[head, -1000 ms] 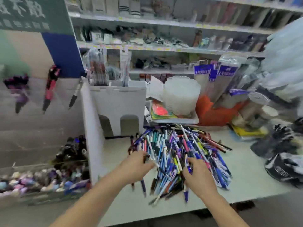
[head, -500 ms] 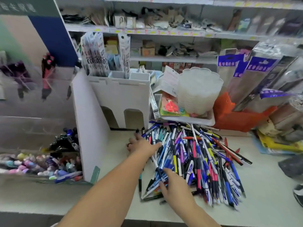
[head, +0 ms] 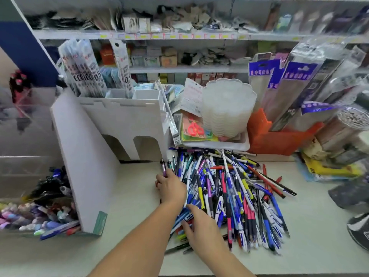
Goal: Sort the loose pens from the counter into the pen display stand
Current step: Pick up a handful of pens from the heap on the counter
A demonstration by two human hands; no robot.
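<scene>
A big heap of loose pens (head: 229, 192), mostly blue, white, black and pink, lies on the pale counter (head: 135, 216). The white pen display stand (head: 123, 120) stands to its left, with open compartments on top (head: 145, 94) and a tall side panel (head: 79, 156). My left hand (head: 171, 188) rests at the heap's far left edge, fingers curled around a purple pen (head: 164, 168) that points up toward the stand. At the heap's near left corner my right hand (head: 201, 226) pinches a few blue-and-white pens (head: 182, 215) between thumb and fingers.
A clear bin (head: 30, 172) with sorted pens sits left of the stand. Behind the heap are a white tray (head: 215, 145) with stacked plastic tubs, an orange bag (head: 269, 140) and packaged goods. Dark items (head: 349, 194) lie at right. Stocked shelves (head: 179, 36) fill the back.
The view has shifted closer and rightward. My left hand went from the heap's near edge to its far left edge and closed on a purple pen. My right hand stayed at the near corner.
</scene>
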